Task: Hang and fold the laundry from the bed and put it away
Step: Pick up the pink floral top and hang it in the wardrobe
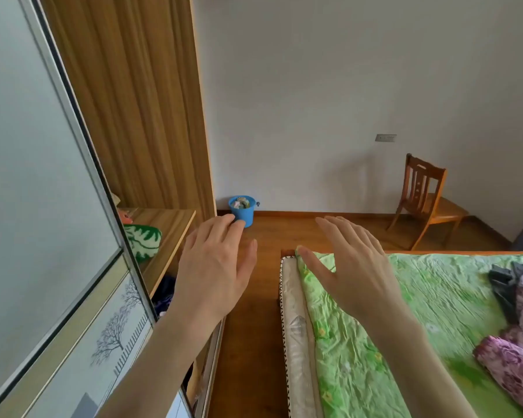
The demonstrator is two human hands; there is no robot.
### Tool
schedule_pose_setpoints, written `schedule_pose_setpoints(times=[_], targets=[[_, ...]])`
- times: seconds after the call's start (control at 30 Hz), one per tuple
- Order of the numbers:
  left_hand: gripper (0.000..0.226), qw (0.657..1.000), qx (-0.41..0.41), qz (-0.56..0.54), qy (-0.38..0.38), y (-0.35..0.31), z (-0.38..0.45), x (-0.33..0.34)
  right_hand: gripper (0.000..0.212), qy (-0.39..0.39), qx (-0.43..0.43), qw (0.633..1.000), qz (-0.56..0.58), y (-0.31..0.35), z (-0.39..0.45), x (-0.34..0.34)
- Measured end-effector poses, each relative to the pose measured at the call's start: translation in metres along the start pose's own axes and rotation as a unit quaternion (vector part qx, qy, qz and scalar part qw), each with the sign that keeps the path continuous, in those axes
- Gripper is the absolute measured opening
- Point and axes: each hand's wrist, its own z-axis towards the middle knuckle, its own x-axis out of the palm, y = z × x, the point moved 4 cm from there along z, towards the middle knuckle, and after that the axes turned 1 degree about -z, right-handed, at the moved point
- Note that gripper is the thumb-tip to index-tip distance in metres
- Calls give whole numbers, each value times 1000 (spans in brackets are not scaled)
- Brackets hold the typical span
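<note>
My left hand is held out flat in the air between the wardrobe and the bed, fingers straight, holding nothing. My right hand hovers over the bed's near left corner, fingers spread and empty. The bed carries a crumpled green floral sheet. At its right edge lies a heap of laundry: a purple floral garment and a dark grey piece. The wardrobe stands open at the left, with a wooden shelf holding a green-and-white folded item; dark blue cloth shows below the shelf.
A sliding frosted wardrobe door with a tree pattern fills the left. A blue bucket stands on the wooden floor by the wall. A wooden chair sits at the far right corner. A narrow floor strip runs between wardrobe and bed.
</note>
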Motion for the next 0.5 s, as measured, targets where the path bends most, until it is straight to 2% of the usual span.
schedule_pose_setpoints(times=[0.23, 0.5], targets=[[43, 1000, -7, 9, 0, 24, 55, 53, 68, 2, -3, 1000, 2, -19, 56, 54], [51, 1000, -9, 16, 12, 69, 141, 120, 67, 10, 0, 1000, -17, -36, 144, 132]])
